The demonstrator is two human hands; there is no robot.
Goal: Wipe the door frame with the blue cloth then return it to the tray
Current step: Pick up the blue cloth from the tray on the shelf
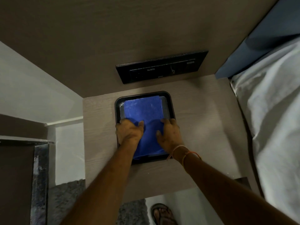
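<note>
A folded blue cloth point(143, 111) lies in a black rectangular tray point(171, 105) on a light wooden bedside table point(199, 127). Both hands rest on the near half of the cloth. My left hand point(129, 131) sits on its left edge with the thumb pinching a fold. My right hand point(169, 134) presses on the right side, fingers curled over the cloth, with thread bands at the wrist. The near edge of the tray is partly hidden by my hands. A dark door frame point(39, 176) stands at the lower left.
A black switch panel point(162, 67) is set in the brown wall panel behind the table. A bed with white sheets point(272, 111) and a blue headboard point(266, 34) lies to the right. Below, a grey rug point(66, 202) and my sandalled foot point(162, 214) are on the floor.
</note>
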